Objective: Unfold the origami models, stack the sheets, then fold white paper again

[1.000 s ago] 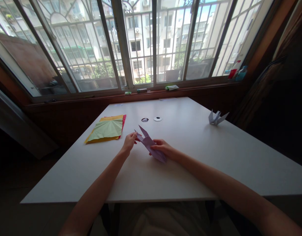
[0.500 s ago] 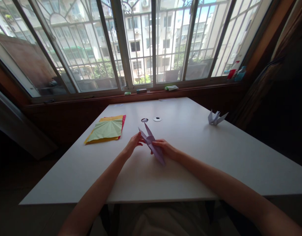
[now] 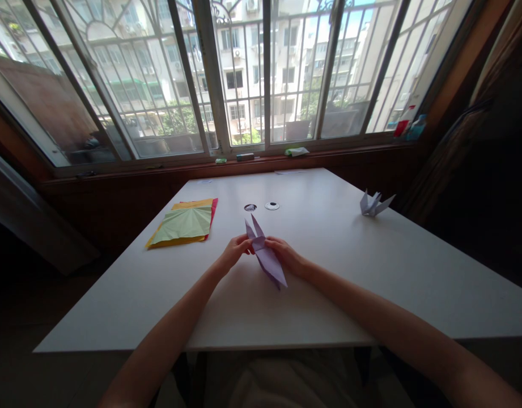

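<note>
A half-folded lilac origami piece (image 3: 267,258) is held just above the white table (image 3: 337,266), with two narrow points sticking up at its far end and a long point toward me. My left hand (image 3: 234,252) pinches it from the left near the two upper points. Its right side, at the middle, is gripped by my right hand (image 3: 288,256). Both hands meet at the paper's waist.
A stack of coloured paper sheets (image 3: 184,224), green on top of yellow and red, lies at the left. A finished pale origami crane (image 3: 373,204) stands at the far right. Two round cable holes (image 3: 261,206) sit beyond the hands. Small items lie on the window sill (image 3: 261,157).
The left hand has moved right along the paper and now pinches it next to the right hand. The lilac piece has turned more upright, its two points swung from left toward the middle.
</note>
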`<control>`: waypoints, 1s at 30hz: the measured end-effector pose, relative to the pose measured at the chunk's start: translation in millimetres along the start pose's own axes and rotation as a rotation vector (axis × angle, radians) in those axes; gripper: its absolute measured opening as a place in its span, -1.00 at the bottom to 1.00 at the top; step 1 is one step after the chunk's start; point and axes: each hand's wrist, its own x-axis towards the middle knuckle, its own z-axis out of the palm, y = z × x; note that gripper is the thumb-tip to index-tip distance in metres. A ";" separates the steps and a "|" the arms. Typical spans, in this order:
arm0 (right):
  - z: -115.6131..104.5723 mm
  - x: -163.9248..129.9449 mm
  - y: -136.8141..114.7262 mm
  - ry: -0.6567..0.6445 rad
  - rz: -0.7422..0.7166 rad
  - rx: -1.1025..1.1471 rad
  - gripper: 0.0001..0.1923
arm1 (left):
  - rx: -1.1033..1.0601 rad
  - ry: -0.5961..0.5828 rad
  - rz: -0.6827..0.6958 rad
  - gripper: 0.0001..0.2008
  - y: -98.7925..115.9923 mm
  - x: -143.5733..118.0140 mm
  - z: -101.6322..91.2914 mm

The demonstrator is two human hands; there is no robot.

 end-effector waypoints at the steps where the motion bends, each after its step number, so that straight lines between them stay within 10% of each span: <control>1: 0.1 0.3 0.0 0.015 0.008 0.009 -0.77 | 0.006 -0.015 0.007 -0.73 -0.3 0.1 0.1; 30: 2.5 0.7 2.5 0.000 -0.008 0.082 -0.73 | 0.052 -0.186 0.033 -0.69 -3.8 -4.5 3.0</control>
